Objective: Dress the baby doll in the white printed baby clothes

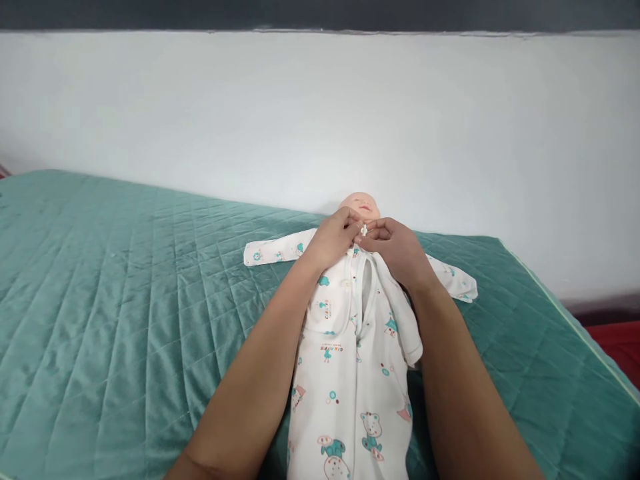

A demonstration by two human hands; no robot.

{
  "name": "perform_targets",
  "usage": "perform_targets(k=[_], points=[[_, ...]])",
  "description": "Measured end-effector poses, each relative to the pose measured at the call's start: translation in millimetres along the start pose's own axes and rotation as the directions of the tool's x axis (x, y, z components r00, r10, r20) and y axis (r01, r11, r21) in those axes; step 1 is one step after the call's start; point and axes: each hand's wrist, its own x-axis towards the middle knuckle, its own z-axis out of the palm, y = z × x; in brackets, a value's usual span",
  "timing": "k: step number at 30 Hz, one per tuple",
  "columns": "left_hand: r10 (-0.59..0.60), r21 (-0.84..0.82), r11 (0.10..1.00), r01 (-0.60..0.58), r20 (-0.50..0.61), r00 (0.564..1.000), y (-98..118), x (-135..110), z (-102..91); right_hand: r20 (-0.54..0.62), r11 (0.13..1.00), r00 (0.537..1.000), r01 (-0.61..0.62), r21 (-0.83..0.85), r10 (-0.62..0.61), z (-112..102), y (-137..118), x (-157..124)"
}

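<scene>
A baby doll (361,204) lies on its back with its head toward the wall, and only its head shows above the clothes. White printed baby clothes (345,393) with bears and small figures cover its body, the sleeves spread to both sides. At the doll's neck, my left hand (340,233) has its fingers closed on the collar. Facing it from the other side, my right hand (393,247) pinches the collar too. Between my fingertips shows a small white piece of the collar (364,231), perhaps a fastener. Below my hands the front gapes, with one flap folded over.
A green quilted cover (150,320) spreads under the doll. Behind it stands a white wall (225,120) with a dark band along the top. Something red (617,343) shows past the cover's right edge.
</scene>
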Motion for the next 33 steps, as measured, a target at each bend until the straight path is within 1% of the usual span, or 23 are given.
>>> perform_targets(k=[4, 7, 14, 23, 25, 29, 33], points=[[-0.033, 0.074, 0.997, 0.032, 0.015, 0.999, 10, -5, 0.0, 0.028, 0.997, 1.000, -0.007, -0.076, 0.010, 0, -3, -2], [-0.049, 0.105, 0.993, 0.048, 0.004, 0.999, 14, -6, 0.3, 0.022, 0.994, 1.000, -0.006, -0.108, 0.009, 0, -5, -3], [-0.043, 0.020, 0.999, 0.044, -0.020, 0.999, 4, -1, 1.3, 0.025, 0.992, 0.999, -0.022, -0.122, 0.025, 1, -10, -7], [-0.078, 0.144, 0.985, 0.091, -0.091, 0.993, 6, 0, -1.7, 0.033, 0.994, 0.999, 0.001, -0.111, 0.002, -1, -9, -8], [-0.054, 0.150, 0.987, 0.065, -0.079, 0.995, 3, 0, -2.9, 0.034, 0.995, 0.999, 0.010, -0.103, -0.007, -2, -8, -8], [0.031, 0.159, 0.987, -0.026, -0.029, 0.999, 1, -1, -3.9, 0.035, 0.995, 0.999, 0.002, -0.100, 0.001, -3, -9, -9], [0.075, 0.181, 0.981, -0.070, -0.023, 0.997, 3, -3, -3.6, 0.029, 0.995, 1.000, -0.004, -0.101, 0.007, -2, -9, -9]])
